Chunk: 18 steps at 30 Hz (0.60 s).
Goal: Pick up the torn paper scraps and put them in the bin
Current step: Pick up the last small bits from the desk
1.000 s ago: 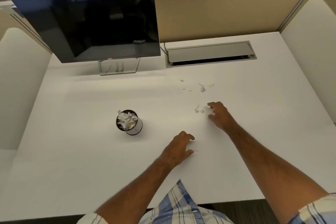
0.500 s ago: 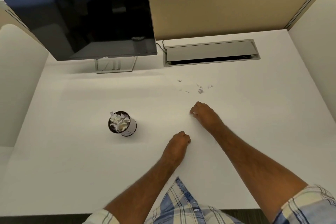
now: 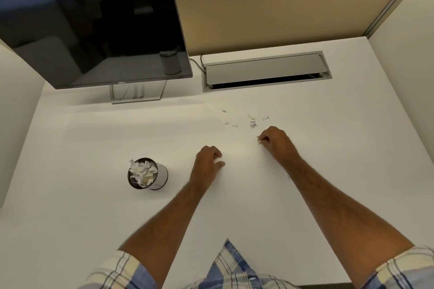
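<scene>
Several torn paper scraps [image 3: 252, 124] lie scattered on the white counter [image 3: 328, 148], between the right hand [image 3: 273, 142] and the grey cable hatch [image 3: 265, 70] set into the counter's far side. The right hand rests on the counter just below this scatter, its fingers [image 3: 263, 139] curled in and pinching a small white scrap that shows at their tips. The left hand [image 3: 207, 164] is nearer the person, fingers curled under with a bit of white showing by the thumb; whether it holds a scrap cannot be told. The bin [image 3: 147, 173], a small round cup heaped with crumpled paper, stands upright to the left of the left hand, apart from it. A dark monitor [image 3: 91, 30] stands at the far left.
</scene>
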Each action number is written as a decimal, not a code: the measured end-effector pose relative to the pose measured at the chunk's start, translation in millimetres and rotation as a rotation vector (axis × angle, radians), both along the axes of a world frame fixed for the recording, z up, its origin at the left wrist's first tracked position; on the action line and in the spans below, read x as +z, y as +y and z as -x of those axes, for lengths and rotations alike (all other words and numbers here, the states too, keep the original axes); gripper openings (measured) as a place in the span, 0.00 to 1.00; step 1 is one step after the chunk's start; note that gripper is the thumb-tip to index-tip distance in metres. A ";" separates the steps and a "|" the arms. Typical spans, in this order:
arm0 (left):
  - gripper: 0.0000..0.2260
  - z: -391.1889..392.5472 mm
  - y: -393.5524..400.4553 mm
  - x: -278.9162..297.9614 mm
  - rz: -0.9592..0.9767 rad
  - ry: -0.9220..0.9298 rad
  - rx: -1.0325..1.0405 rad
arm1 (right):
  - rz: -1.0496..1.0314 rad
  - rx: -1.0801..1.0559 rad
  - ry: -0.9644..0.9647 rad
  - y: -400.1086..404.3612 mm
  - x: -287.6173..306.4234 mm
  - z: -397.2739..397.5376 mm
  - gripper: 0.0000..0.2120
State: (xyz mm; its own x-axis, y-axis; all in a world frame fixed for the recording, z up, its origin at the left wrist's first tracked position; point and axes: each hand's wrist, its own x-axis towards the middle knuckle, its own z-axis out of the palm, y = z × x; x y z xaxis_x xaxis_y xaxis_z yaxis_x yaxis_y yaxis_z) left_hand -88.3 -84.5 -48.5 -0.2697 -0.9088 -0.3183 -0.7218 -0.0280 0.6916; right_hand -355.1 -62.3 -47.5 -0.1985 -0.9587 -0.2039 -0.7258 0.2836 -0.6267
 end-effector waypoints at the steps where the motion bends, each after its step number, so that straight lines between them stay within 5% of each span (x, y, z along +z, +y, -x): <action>1: 0.13 0.1 -8.4 -1.7 -0.008 0.005 0.020 | 0.011 -0.033 -0.002 -2.8 0.7 4.3 0.07; 6: 0.24 9.0 -43.8 -3.2 0.004 -0.034 0.074 | 0.073 -0.163 -0.011 -18.4 1.0 19.9 0.07; 9: 0.28 18.8 -62.4 -1.0 -0.004 -0.029 0.079 | 0.087 -0.200 -0.034 -28.2 -2.2 25.6 0.19; 12: 0.31 31.7 -79.3 0.8 -0.012 -0.059 0.065 | 0.101 -0.080 -0.011 -38.7 -6.3 28.5 0.25; 18: 0.31 57.3 -93.8 5.6 0.028 -0.108 -0.066 | 0.053 0.116 0.015 -53.0 1.9 12.1 0.22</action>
